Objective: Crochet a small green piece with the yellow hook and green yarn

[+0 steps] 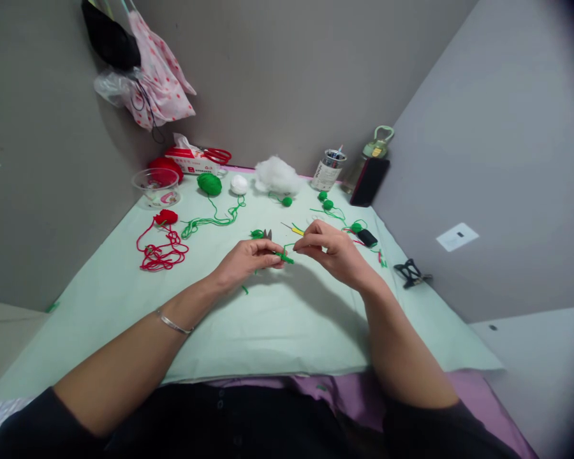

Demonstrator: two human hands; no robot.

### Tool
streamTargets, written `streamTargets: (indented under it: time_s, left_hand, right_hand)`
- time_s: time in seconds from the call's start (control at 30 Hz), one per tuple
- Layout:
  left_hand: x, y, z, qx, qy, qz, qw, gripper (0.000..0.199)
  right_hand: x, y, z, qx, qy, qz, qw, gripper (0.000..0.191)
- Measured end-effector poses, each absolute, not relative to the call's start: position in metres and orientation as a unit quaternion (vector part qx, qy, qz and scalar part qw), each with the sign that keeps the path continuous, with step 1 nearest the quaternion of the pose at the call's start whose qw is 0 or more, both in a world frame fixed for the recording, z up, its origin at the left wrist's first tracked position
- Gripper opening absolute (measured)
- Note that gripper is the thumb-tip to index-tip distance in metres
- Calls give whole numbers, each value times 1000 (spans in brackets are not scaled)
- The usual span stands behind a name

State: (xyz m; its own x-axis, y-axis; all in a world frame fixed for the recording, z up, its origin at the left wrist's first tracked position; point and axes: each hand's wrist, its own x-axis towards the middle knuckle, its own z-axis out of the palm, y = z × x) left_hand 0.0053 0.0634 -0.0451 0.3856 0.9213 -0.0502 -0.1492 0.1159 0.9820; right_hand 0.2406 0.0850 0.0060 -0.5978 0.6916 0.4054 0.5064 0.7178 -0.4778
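My left hand [253, 260] pinches a small green piece of yarn work [285, 257] between thumb and fingers above the table. A thin green yarn strand [288, 245] runs from this piece to my right hand [328, 248], whose thumb and forefinger are closed on it. Whether a needle is also in that pinch is too small to tell. Just behind my right fingers is a yellow-handled hook [296, 229] with a thin metal tip. Scissor blades [267, 234] stick up behind my left hand, beside a green yarn bundle [257, 234]; the scissors' handles are hidden.
Red yarn [163, 250] lies left, near a clear bowl [157, 188]. Along the back stand a tissue box [191, 162], green ball [209, 184], white ball [239, 185], stuffing [277, 176], pen can [328, 171], bottle and phone [370, 182]. A black claw clip [411, 273] lies right.
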Motion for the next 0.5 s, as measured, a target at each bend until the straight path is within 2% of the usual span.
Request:
streamTargets:
  time_s: [0.5]
  left_hand:
    - [6, 62, -40, 530, 354, 405, 656, 28]
  right_hand:
    - [239, 84, 7, -327, -881, 194, 281, 13]
